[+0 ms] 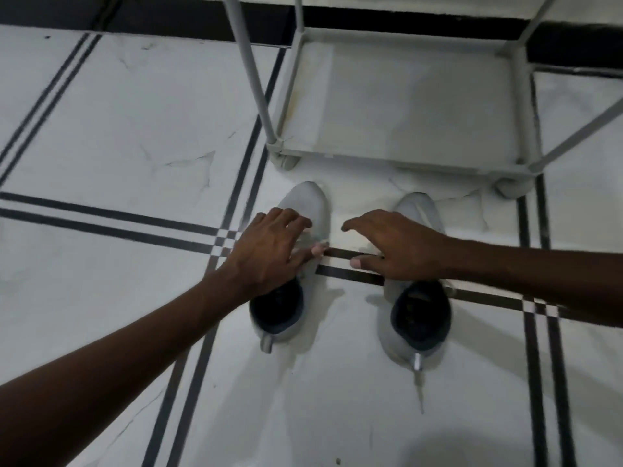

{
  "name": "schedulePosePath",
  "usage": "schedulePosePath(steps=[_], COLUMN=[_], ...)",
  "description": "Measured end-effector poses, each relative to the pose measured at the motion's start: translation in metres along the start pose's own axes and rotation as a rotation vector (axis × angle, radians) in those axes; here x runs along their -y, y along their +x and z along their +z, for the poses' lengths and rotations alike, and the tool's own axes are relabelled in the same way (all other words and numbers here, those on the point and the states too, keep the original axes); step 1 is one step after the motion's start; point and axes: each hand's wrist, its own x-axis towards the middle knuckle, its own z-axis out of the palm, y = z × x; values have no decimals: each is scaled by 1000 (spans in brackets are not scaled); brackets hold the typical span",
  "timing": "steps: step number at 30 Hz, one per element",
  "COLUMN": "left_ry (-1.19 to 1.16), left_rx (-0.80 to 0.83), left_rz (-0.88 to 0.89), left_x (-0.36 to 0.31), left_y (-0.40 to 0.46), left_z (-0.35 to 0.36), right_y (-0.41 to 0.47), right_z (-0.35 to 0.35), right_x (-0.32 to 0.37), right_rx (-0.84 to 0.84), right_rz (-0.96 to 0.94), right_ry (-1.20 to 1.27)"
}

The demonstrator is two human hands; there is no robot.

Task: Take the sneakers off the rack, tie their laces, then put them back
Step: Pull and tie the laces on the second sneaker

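Observation:
Two white sneakers with dark linings stand side by side on the tiled floor, toes pointing at the rack. My left hand (269, 251) lies over the laces of the left sneaker (308, 203), fingers spread and touching it. Fingers apart, my right hand (397, 247) hovers over the lace area of the right sneaker (421, 315) and holds nothing. The laces are mostly hidden under both hands. The grey rack (397, 163) stands just beyond the toes, its bottom shelf bare.
White marble-look floor tiles (118, 129) with black double stripes surround the shoes. A black skirting band (168, 21) runs along the wall at the top. The rack's upright poles (249, 69) rise at the left and right of its shelf.

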Motion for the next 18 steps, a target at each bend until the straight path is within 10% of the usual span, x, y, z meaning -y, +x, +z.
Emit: schedulePosePath(steps=[9,18], left_ry=[13,-124], left_rx=[269,179], left_rz=[472,209], left_x=[-104,-114], left_y=[74,76], left_z=[33,38], right_y=[-99,-115], right_z=[24,38], right_x=[-50,-48], right_rx=[-156,-267], right_rz=[349,500], right_ry=[185,432])
